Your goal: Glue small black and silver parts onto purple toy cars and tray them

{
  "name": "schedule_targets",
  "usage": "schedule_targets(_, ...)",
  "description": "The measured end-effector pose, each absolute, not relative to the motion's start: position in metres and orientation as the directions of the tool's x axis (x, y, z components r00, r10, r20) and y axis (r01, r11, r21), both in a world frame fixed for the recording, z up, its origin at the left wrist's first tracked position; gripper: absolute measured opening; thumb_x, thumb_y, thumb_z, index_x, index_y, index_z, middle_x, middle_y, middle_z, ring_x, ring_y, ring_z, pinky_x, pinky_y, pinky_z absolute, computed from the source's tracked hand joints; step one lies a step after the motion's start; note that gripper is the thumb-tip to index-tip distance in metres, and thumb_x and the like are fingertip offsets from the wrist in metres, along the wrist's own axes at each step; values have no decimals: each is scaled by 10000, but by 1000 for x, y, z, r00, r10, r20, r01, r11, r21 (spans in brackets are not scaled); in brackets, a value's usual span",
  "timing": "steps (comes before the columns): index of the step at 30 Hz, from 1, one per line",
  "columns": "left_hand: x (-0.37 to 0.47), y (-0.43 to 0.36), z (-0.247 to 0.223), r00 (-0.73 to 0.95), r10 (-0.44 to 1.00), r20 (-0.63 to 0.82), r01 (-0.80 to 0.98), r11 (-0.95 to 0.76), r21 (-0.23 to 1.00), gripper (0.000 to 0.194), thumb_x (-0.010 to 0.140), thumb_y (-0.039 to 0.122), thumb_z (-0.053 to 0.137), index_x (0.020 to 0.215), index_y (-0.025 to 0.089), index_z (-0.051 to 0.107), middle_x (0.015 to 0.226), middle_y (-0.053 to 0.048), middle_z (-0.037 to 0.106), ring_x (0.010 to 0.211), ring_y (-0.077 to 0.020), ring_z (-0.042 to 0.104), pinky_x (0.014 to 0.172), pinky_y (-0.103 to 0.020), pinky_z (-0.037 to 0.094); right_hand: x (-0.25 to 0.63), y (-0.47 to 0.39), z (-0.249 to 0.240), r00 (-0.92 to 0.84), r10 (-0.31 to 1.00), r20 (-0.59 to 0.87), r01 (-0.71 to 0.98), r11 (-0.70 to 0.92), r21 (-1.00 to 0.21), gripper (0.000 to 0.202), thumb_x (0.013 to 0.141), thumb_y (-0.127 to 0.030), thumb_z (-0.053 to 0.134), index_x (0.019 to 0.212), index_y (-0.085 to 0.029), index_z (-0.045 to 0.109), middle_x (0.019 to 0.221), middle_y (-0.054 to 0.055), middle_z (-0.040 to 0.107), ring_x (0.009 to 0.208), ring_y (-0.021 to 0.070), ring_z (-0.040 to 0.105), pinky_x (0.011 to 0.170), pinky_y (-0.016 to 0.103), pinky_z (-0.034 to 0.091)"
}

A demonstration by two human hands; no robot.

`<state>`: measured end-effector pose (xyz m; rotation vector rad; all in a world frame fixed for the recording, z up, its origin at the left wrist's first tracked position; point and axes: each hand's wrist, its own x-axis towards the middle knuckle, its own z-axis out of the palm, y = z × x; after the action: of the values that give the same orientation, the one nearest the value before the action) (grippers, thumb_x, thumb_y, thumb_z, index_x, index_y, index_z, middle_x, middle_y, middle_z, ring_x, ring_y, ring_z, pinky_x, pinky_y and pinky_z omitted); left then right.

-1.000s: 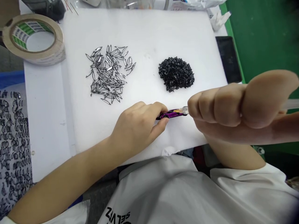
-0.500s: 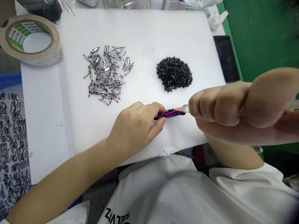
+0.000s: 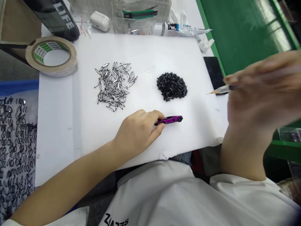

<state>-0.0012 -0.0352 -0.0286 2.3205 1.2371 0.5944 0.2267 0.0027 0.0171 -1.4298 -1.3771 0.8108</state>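
A small purple toy car is pinched at its left end between the thumb and fingers of my left hand, low over the white foam pad. My right hand, slightly blurred, is raised off the pad's right side. It grips a thin syringe whose fine needle tip points left, apart from the car. A pile of small black parts lies beyond the car. Left of it, thin clear parts with black outlines are scattered loosely.
A tape roll and a dark bottle stand at the upper left. Along the back are a white earbud case and a clear box with a green cutter. A black phone lies right of the pad.
My right hand has pulled the syringe away from the car, up and to the right. My left hand still holds the car. The view has shifted, showing more of the table's back.
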Motion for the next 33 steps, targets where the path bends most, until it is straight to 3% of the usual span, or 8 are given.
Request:
schedule_targets(3,-1,-36,-29,506,846,169,656,-505,561,166,869,256,471,940,170,595,676,10,605,663,-150,556,580,-259,390,221,9,12,162,974,156,201,122,-972,267,790,-414,476,628,-217,556,666,33,459,642,166,529,732,375,474)
schedule_targets(6,0,-36,-29,502,848,171,657,-503,561,160,854,253,484,937,170,593,676,11,603,656,-150,550,571,-259,383,212,-4,18,47,970,239,112,232,-966,273,786,-458,534,593,-264,543,513,-18,337,449,130,382,510,320,417)
schedule_targets(8,0,-36,-29,502,846,178,656,-507,560,162,839,253,503,943,166,593,679,10,603,660,-151,551,572,-260,382,207,-14,25,-178,951,252,12,258,-966,273,756,-433,600,568,-269,489,451,-40,299,370,110,288,416,288,332)
schedule_targets(11,0,-36,-29,501,848,174,658,-504,559,163,829,248,517,951,168,590,696,13,612,666,-149,549,580,-261,385,199,-23,25,-494,837,235,-136,193,-972,313,755,-427,591,564,-243,424,404,-56,337,327,100,299,398,276,312)
schedule_targets(17,-1,-36,-30,497,848,185,655,-507,561,152,831,241,520,938,164,597,669,19,603,631,-142,523,557,-260,367,184,-28,1,-449,802,395,-308,276,-911,304,818,-443,470,631,-234,350,395,-74,284,316,83,183,395,265,266)
schedule_targets(22,0,-36,-30,495,850,179,657,-502,563,155,836,245,517,939,163,599,662,18,594,623,-141,512,552,-260,360,181,-31,7,-479,831,284,-209,207,-956,425,840,-533,351,552,-226,296,378,-54,183,316,92,165,386,286,237)
schedule_targets(26,0,-36,-30,496,851,173,661,-499,561,155,836,244,518,939,162,600,641,21,578,614,-139,507,547,-256,356,180,-28,18,-554,796,242,-75,241,-967,570,855,-631,122,498,-200,230,389,-30,182,341,88,188,399,282,269)
schedule_targets(33,0,-37,-29,499,848,180,661,-507,553,149,829,239,531,938,164,598,617,29,559,605,-134,503,545,-249,350,181,-25,19,-627,746,224,-9,281,-960,584,868,-578,-54,512,-197,210,377,-24,128,337,92,208,407,278,298)
